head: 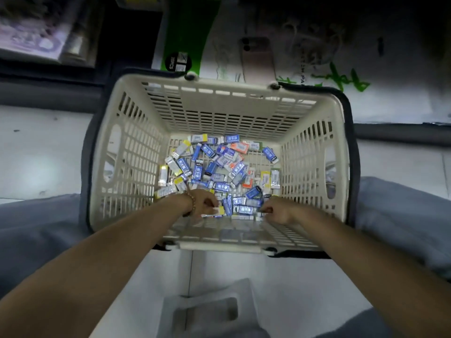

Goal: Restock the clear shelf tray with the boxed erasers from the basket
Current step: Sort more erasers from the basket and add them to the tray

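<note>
Left hand and right hand curled among small blue-and-yellow boxed erasers in the cream slatted plastic basket. Their fingertips were hidden and the grip was unclear. A pink phone lay beyond.

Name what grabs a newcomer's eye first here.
The cream slotted basket fills the middle of the view, with a jumble of mostly blue boxed erasers across its floor. Both forearms reach in from below: the left hand and right hand meet the pile's near edge, fingers curled; whether they grip any box is unclear. A pinkish phone lies beyond the basket's far rim.
</note>
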The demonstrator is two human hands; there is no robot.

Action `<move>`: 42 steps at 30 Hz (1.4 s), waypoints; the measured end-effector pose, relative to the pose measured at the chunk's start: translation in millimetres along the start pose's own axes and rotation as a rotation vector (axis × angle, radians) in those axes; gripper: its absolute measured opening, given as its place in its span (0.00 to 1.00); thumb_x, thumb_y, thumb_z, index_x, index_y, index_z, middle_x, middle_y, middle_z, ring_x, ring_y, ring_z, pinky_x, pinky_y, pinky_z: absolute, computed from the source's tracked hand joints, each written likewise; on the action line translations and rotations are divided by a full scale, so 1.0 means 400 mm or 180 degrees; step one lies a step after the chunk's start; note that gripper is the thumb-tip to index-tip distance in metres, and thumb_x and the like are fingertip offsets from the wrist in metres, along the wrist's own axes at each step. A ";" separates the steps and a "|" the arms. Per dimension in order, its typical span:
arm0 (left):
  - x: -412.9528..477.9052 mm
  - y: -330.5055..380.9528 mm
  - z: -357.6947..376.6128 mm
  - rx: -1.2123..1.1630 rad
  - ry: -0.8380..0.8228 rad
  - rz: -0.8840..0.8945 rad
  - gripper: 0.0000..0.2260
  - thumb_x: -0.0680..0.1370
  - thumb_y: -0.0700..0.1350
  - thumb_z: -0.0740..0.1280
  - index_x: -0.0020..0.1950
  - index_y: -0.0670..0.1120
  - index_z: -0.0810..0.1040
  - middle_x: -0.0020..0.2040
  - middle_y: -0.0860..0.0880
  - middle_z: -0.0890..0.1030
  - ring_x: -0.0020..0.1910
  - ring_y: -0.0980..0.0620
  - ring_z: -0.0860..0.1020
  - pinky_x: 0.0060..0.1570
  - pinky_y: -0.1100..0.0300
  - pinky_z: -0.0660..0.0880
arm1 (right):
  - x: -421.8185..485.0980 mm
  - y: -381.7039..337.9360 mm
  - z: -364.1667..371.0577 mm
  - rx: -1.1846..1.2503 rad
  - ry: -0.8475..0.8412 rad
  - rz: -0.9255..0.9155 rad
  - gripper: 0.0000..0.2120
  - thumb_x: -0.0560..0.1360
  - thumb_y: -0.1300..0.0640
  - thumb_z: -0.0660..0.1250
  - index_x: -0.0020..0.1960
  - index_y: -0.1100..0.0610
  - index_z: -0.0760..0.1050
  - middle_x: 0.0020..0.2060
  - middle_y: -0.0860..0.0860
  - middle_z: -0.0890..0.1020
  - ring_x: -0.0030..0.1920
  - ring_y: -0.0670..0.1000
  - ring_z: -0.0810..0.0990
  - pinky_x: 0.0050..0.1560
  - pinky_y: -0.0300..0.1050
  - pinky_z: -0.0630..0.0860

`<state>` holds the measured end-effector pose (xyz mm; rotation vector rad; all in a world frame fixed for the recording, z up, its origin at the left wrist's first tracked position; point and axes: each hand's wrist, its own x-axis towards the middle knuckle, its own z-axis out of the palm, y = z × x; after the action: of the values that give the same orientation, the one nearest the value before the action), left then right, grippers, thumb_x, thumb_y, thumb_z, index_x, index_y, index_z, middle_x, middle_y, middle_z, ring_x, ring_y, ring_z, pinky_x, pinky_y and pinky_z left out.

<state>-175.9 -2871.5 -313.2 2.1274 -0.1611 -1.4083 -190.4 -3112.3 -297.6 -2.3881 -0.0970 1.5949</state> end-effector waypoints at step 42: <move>-0.073 0.008 -0.116 -0.2881 0.0516 0.0097 0.12 0.81 0.37 0.57 0.65 0.40 0.67 0.50 0.39 0.76 0.46 0.49 0.80 0.46 0.54 0.79 | -0.020 -0.145 -0.076 0.2396 0.0707 -0.0463 0.16 0.79 0.50 0.61 0.55 0.64 0.74 0.41 0.58 0.76 0.38 0.53 0.74 0.38 0.41 0.73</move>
<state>-147.3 -2844.0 -275.2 1.4456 0.4306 -0.9946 -160.4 -3063.6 -264.7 -1.8817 0.3114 1.0316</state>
